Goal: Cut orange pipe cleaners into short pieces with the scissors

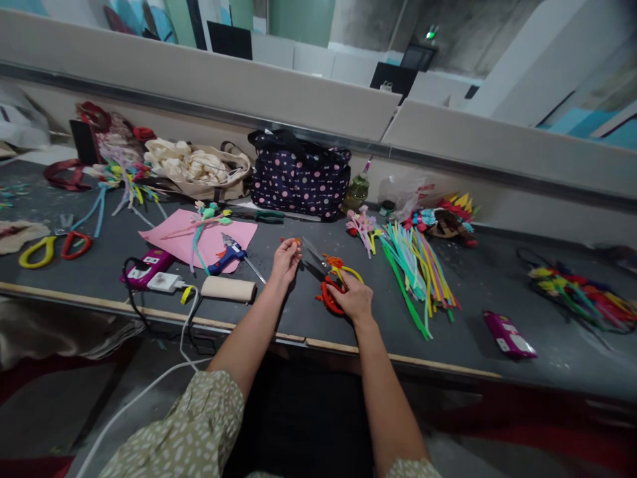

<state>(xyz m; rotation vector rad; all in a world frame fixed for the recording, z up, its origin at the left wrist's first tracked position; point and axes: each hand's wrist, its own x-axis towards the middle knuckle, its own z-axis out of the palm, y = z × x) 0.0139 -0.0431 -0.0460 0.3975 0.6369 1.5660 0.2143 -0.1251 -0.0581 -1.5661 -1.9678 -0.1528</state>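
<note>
My left hand point(287, 260) is closed in a pinch on a small orange piece point(297, 242), whose exact kind I cannot make out. My right hand point(357, 297) grips a pair of scissors point(323, 263) with one yellow and one red handle loop. The blades are parted and point toward my left hand, just short of the orange piece. Beside the scissors, on the dark tabletop, lie several orange curled bits point(333, 261), partly hidden by the handles. Right of my right hand is a bundle of colored pipe cleaners point(415, 269).
Left of my hands are a blue glue gun point(229, 255) on pink paper point(172, 229), a beige roll point(227, 289), a purple power strip point(154, 265) with cables, and other scissors point(54, 249). A dotted bag point(301, 176) stands behind. Another purple power strip point(508, 335) lies right.
</note>
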